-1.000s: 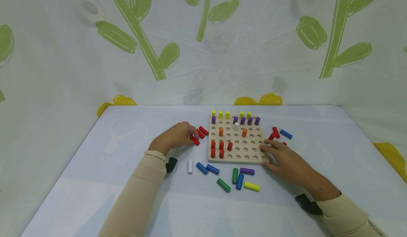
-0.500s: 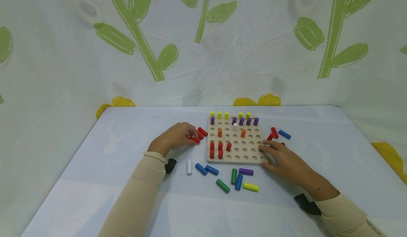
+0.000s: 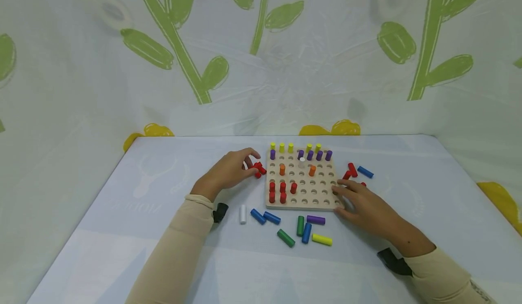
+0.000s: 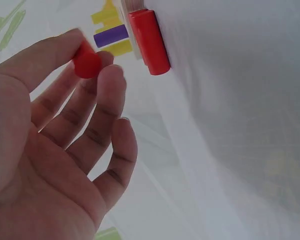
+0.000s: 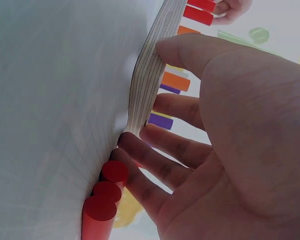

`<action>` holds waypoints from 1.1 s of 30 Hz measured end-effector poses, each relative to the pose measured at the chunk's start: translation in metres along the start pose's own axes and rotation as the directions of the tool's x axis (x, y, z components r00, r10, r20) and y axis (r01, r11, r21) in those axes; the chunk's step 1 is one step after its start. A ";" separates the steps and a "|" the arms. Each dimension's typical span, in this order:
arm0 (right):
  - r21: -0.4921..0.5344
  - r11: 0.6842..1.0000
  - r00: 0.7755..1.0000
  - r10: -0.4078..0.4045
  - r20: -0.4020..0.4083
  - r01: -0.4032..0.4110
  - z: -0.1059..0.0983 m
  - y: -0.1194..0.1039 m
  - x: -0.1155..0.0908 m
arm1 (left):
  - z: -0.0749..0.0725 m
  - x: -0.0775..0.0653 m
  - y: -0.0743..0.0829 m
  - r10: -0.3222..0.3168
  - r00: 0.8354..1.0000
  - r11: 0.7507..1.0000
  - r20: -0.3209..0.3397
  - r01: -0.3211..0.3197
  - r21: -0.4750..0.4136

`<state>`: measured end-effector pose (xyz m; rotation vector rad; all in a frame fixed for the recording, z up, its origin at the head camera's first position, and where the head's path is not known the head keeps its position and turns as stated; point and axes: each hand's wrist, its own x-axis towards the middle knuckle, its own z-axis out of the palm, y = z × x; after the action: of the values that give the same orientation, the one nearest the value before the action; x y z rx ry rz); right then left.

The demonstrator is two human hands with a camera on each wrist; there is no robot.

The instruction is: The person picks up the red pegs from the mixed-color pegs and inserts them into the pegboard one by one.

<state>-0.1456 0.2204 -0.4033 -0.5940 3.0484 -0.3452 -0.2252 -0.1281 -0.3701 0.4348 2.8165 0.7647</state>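
My left hand (image 3: 228, 170) pinches a red peg (image 4: 87, 65) between thumb and fingertips, just left of the wooden pegboard (image 3: 302, 208). Close by its fingertips lie other loose red pegs, one of them a red peg (image 4: 151, 44) lying by the board in the left wrist view. My right hand (image 3: 367, 206) rests at the board's right front corner; its thumb touches the edge and the fingers spread along the side. Standing in the board are yellow, purple, orange, red and white pegs. The far end of the held peg is partly hidden by fingers.
In front of the board lie a white peg (image 3: 243, 214), several blue pegs (image 3: 272, 218), green pegs (image 3: 286, 238), a purple peg (image 3: 316, 220) and a yellow peg (image 3: 322, 239). More red pegs (image 3: 352, 170) and a blue peg (image 3: 365, 172) are at its right.
My left hand has raised the red peg and turned it, moving slightly away from me toward the other loose red pegs. The right hand stays at the board's corner.
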 end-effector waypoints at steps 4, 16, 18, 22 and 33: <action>0.002 1.000 1.000 0.004 0.005 -0.004 -0.001 -0.001 0.000 | -0.001 0.000 0.005 0.016 1.000 1.000 -0.018 -0.016 -0.005; 0.006 1.000 1.000 -0.004 0.000 0.004 -0.003 -0.001 0.000 | -0.003 -0.006 0.019 0.062 0.997 0.997 -0.037 -0.063 -0.034; 0.006 1.000 1.000 -0.007 -0.001 0.007 -0.002 -0.001 0.000 | -0.003 -0.007 0.021 0.070 0.997 0.997 -0.042 -0.071 -0.035; 0.005 1.000 1.000 -0.008 0.000 0.008 -0.002 0.000 0.000 | -0.003 -0.009 0.026 0.091 0.995 0.994 -0.044 -0.093 -0.049; 0.012 1.000 1.000 -0.020 0.001 0.020 -0.001 0.001 0.000 | 0.002 -0.011 0.033 0.133 0.991 0.987 -0.028 -0.135 -0.083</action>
<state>-0.1463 0.2216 -0.4029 -0.6238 3.0396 -0.3626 -0.2068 -0.1040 -0.3538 0.6100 2.7852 0.9172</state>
